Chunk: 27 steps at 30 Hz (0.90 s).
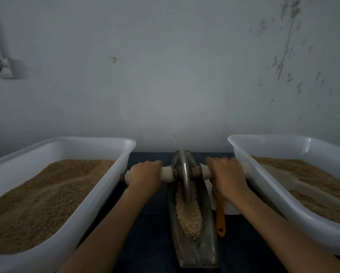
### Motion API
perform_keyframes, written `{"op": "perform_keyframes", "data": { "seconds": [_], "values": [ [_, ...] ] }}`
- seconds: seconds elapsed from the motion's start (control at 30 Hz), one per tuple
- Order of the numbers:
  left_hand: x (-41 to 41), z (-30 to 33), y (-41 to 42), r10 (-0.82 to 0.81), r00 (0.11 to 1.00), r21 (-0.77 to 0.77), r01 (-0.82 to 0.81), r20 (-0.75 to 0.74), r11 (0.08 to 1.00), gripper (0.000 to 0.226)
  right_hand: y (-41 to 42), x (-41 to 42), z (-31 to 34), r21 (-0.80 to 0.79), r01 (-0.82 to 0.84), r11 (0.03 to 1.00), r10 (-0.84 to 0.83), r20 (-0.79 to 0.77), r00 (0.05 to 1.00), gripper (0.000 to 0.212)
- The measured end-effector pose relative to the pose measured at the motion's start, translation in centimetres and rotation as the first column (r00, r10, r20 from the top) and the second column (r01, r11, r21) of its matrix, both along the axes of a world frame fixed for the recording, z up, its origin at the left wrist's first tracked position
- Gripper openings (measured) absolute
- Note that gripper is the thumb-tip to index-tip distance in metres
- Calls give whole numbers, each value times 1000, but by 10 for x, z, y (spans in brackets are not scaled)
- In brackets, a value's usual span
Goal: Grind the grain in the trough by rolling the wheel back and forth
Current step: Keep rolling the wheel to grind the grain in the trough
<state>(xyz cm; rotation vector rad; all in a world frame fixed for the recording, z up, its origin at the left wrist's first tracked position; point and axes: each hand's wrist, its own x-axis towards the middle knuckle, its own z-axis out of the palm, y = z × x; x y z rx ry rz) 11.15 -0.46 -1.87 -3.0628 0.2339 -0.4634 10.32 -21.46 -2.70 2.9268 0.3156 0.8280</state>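
Left hand: my left hand (pixel 145 173) is wrapped over the white sleeve of the axle handle (pixel 166 173), fingers curled round it, knuckles up.
Right hand: my right hand (pixel 227 173) clamps the matching sleeve on the other side, thumb side toward the wheel.
Why this grip: one hand on each side of the wheel (pixel 184 172) lets me press down evenly and keep the thin disc upright in its groove, as I judge it.
Wheel: it stands on edge between my hands, its rim down in the grain toward the far end of the trough.
Trough: the narrow metal trough (pixel 208 243) runs from under the wheel back toward me, between my forearms.
Grain: pale crushed grain (pixel 188 213) fills the groove nearer me than the wheel; it looks only partly ground.
Room to roll: the open run is toward me; the far tip of the trough lies just beyond the wheel, so I see little room that way.
Left edge: a white tub (pixel 113 174) of brown grain sits just outside my left hand, the handle end almost at its wall.
Right edge: a second white tub (pixel 242 152) is just outside my right hand; the handle end appears to touch its wall.
Under right wrist: an orange-handled tool (pixel 220 217) lies beside the trough, near but clear of the groove.
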Motion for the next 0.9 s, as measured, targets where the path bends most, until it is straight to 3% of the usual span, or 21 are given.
{"op": "perform_keyframes", "data": {
  "seconds": [0.07, 0.17, 0.33, 0.43, 0.5, 0.6, 0.67, 0.8, 0.9],
  "values": [
    [0, 1, 1, -11, 1000, 3, 11, -28, 1000, 24, 0, -1, 4, -12, 13, 1000, -13, -54, 998, 18],
    [2, 4, 3, -24, 992, 61, 32, -120, 998, 31, -1, -2, 16, -60, 38, 998, -52, -252, 966, 13],
    [3, 15, 7, -48, 910, 62, 81, -412, 995, 43, -2, -13, 39, -100, 27, 995, -82, -600, 796, 21],
    [4, 16, 10, -99, 823, -17, 108, -559, 994, 20, -2, -17, 46, -94, 24, 995, -85, -729, 679, 28],
    [4, 16, 11, -117, 808, -51, 107, -578, 993, 13, -2, -18, 46, -80, 28, 996, -79, -754, 652, 29],
    [3, 16, 8, -96, 859, -13, 104, -503, 995, 29, -2, -16, 44, -75, 34, 997, -78, -733, 675, 25],
    [3, 15, 5, -64, 917, 51, 91, -394, 995, 40, -3, -14, 40, -79, 35, 996, -79, -668, 740, 18],
    [3, 6, 1, -38, 990, 89, 50, -135, 995, 30, -3, -6, 21, -11, 48, 999, -49, -376, 925, 9],
    [2, -1, -1, -30, 997, 73, 25, 67, 997, 21, -3, -2, 7, 28, 25, 999, -21, -154, 988, 15]
  ]
}}
